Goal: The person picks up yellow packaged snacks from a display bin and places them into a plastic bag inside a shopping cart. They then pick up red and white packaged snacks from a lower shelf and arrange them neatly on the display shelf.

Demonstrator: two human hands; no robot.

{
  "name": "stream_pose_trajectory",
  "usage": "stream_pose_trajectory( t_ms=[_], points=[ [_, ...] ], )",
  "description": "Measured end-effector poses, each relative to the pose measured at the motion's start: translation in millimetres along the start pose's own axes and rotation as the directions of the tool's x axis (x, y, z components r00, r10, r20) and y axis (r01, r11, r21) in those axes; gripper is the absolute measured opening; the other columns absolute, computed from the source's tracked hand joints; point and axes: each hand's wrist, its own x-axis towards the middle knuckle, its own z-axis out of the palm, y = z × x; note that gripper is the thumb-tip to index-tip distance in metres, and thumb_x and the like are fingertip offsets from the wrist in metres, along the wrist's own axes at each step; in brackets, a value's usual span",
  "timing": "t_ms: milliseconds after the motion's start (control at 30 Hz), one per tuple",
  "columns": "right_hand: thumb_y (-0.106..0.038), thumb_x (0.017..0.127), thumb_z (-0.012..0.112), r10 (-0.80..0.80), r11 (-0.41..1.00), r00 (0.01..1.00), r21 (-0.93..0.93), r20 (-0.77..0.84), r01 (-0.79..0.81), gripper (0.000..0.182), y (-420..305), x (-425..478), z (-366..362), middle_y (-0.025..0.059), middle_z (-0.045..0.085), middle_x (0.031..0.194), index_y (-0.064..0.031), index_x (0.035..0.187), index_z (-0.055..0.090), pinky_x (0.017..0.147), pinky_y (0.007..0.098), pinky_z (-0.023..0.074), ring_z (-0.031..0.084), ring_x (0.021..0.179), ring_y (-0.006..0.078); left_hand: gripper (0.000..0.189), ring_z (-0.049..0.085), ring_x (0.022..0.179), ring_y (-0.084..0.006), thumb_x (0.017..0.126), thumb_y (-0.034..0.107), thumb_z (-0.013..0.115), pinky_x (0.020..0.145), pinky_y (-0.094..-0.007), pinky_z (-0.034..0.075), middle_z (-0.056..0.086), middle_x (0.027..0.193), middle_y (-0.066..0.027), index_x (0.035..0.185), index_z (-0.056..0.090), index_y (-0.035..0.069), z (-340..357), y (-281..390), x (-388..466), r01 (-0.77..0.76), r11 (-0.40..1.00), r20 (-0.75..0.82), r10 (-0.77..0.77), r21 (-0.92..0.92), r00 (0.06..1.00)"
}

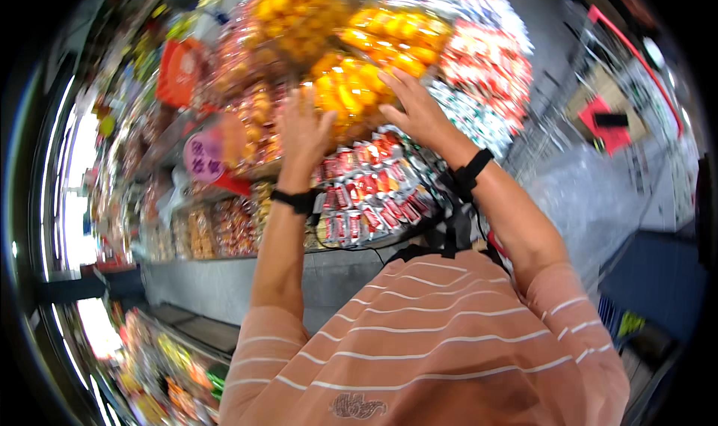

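Note:
Both my hands reach over a stall heaped with packaged goods. My left hand (pixel 304 126), fingers spread, is at the left edge of a clear bag of orange-yellow items (pixel 349 92). At that bag's right side is my right hand (pixel 416 109), its fingers apart and its fingertips near the wrapping. Blur hides whether either hand presses on the bag. Another clear bag of orange-yellow items (pixel 401 33) lies just beyond. Nearer my body, rows of small red and silver wrapped packets (pixel 364 187) fill a display. Each wrist wears a black strap.
Red-and-white wrapped packets (pixel 485 70) and green-and-white ones (pixel 477 120) are piled on the right. A wire cart with a red handle (pixel 639 56) stands farther right, beside clear plastic wrap (pixel 583 201). A round purple sign (pixel 205 156) sticks out on the left.

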Motion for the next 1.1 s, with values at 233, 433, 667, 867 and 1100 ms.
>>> stream_pose_trajectory(
  t_ms=[233,433,667,867,1100],
  points=[
    [-0.030,0.103,0.053,0.689,0.578,0.697,0.429,0.199,-0.694,0.030,15,-85,-239,0.0045,0.068,0.089,-0.0035,0.100,0.067,0.073,0.0274,0.0561,0.068,0.080,0.0132,0.053,0.054,0.127,-0.0295,0.101,0.027,0.060,0.107,-0.0387,0.040,0.055,0.139,-0.0212,0.142,0.047,-0.003,-94,112,-40,0.304,0.598,0.372,-0.011,-0.742,0.928],
    [-0.033,0.094,0.054,0.915,0.194,0.187,0.016,0.357,-0.981,0.031,71,-255,-349,0.0010,0.064,0.076,-0.0057,0.084,0.065,0.062,0.0272,0.0505,0.061,0.068,0.0110,0.044,0.062,0.114,-0.0191,0.100,0.017,0.061,0.098,-0.0326,0.047,0.067,0.121,-0.0129,0.140,0.052,0.002,-83,205,-78,0.436,0.584,0.679,0.293,-0.684,0.673],
    [-0.022,0.089,0.054,0.923,0.196,-0.031,-0.539,0.383,-0.819,0.026,172,-433,-302,0.0112,0.070,0.083,-0.0032,0.093,0.071,0.072,0.0367,0.0555,0.069,0.079,0.0261,0.039,0.067,0.107,-0.0235,0.094,0.015,0.070,0.091,-0.0327,0.051,0.070,0.116,-0.0132,0.129,0.059,0.000,-50,309,-87,0.341,0.565,0.655,0.573,-0.751,0.492],
    [-0.013,0.090,0.050,0.989,0.137,0.068,-0.618,0.134,-0.774,0.030,193,-538,-259,0.0212,0.067,0.113,-0.0037,0.112,0.069,0.095,0.0450,0.0513,0.065,0.106,0.0399,0.039,0.067,0.109,-0.0257,0.094,0.018,0.069,0.092,-0.0343,0.051,0.069,0.118,-0.0168,0.127,0.061,-0.001,-9,381,-95,0.393,0.563,0.685,0.639,-0.727,0.350],
    [-0.012,0.092,0.054,0.965,-0.101,-0.245,-0.736,0.091,-0.669,0.033,176,-580,-252,0.0223,0.059,0.127,-0.0064,0.124,0.061,0.094,0.0482,0.0533,0.059,0.119,0.0398,0.042,0.061,0.115,-0.0383,0.095,0.025,0.067,0.095,-0.0410,0.049,0.063,0.125,-0.0203,0.128,0.059,0.000,41,445,-112,0.271,0.593,0.651,0.706,-0.759,0.279]
  ],
)
